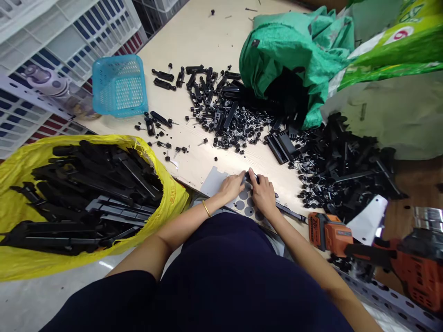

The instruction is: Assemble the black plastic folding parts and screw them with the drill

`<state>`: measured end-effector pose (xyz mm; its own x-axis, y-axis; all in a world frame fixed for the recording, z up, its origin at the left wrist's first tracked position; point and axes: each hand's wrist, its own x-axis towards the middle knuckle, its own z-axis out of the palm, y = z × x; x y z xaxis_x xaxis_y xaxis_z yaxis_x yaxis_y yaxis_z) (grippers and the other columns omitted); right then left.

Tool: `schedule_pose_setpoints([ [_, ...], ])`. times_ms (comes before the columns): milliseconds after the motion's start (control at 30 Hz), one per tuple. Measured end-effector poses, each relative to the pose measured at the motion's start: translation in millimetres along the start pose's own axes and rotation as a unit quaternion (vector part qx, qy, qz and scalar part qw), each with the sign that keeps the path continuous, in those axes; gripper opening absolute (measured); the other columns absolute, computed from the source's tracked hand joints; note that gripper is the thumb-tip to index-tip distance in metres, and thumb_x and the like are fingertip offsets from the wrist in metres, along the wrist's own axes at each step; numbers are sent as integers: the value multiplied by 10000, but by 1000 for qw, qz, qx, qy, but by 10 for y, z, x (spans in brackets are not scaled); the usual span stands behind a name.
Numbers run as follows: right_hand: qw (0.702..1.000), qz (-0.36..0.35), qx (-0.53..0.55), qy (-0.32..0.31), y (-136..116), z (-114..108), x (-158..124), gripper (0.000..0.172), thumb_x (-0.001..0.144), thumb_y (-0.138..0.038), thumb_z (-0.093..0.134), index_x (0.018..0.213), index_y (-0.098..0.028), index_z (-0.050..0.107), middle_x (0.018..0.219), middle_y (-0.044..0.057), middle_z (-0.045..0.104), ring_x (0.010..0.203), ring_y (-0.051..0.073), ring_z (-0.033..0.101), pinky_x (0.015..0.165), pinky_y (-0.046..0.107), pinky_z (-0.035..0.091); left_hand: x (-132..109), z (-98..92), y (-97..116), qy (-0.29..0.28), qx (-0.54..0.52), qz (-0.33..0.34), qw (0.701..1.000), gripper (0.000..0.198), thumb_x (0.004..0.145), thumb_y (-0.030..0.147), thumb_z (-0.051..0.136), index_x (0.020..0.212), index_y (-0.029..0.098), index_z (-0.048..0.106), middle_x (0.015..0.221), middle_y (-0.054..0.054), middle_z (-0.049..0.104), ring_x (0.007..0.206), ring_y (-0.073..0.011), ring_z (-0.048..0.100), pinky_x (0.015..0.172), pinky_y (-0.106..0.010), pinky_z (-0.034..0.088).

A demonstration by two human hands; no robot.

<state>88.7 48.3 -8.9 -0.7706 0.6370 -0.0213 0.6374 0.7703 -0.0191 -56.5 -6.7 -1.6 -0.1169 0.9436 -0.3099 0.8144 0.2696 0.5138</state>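
At the front edge of the table, my left hand (232,186) and my right hand (264,196) nearly meet at the fingertips. Both are closed on a small dark end of a long black plastic part (292,213), which runs out to the right from under my right hand. My fingers cover much of that end. Beneath my hands lies a sheet of round grey stickers (248,211), partly hidden by my right hand and body. A plain grey sheet (212,182) rests just left of my left hand.
Black knobs and screws (238,127) are heaped mid-table, beside an open green sack (294,46). More black parts (342,161) pile up at the right, near an orange power tool (330,233). A yellow sack (173,193) of black parts stands left, below a blue basket (119,85).
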Motion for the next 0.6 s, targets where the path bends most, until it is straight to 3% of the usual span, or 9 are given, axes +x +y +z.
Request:
schedule_pose_setpoints([
  [133, 990, -6, 125, 67, 77, -147, -106, 705, 793, -80, 379, 1470, -194, 219, 1218, 161, 477, 1073, 274, 464, 851, 423, 428, -30, -98, -55, -25, -48, 5, 999, 589, 893, 332, 516, 1415, 121, 341, 977, -126, 688, 934, -240, 649, 793, -310, 488],
  [233, 971, 64, 177, 149, 337, -254, -420, 538, 861, -204, 419, 1391, -161, 342, 1226, 163, 487, 1122, 273, 461, 915, 437, 405, -33, -313, -235, -23, -40, 50, 998, 482, 925, 211, 403, 1398, 119, 379, 1033, -126, 669, 992, -216, 624, 854, -314, 475],
  [333, 977, 107, 157, 95, 594, -192, -791, 389, 856, -404, 518, 1150, -150, 548, 1007, 132, 595, 938, 266, 538, 815, 411, 440, 33, -466, -344, 39, 60, 157, 985, 659, 812, 48, 472, 1438, 175, 308, 1373, -160, 467, 1261, -266, 449, 1043, -431, 350],
  [400, 980, 103, 164, 41, 678, -94, -947, 324, 850, -437, 532, 999, -156, 596, 898, 109, 616, 856, 245, 563, 756, 373, 456, 123, -501, -307, 32, 115, 277, 953, 793, 720, -10, 542, 1433, 248, 310, 1498, -121, 309, 1383, -294, 274, 1120, -514, 200],
  [500, 972, 102, 209, 25, 697, -50, -1012, 255, 874, -403, 510, 933, -171, 598, 883, 91, 629, 859, 221, 589, 743, 333, 466, 283, -560, -140, -39, 150, 422, 893, 878, 652, -37, 580, 1418, 303, 317, 1524, -74, 273, 1423, -272, 192, 1147, -522, 92],
  [600, 961, 88, 262, 10, 691, -229, -1011, 239, 881, -401, 505, 931, -185, 594, 891, 70, 641, 835, 203, 604, 714, 308, 468, 365, -706, 71, -139, 173, 470, 855, 940, 628, 31, 647, 1450, 253, 247, 1502, -101, 313, 1407, -272, 233, 1152, -483, 107],
])
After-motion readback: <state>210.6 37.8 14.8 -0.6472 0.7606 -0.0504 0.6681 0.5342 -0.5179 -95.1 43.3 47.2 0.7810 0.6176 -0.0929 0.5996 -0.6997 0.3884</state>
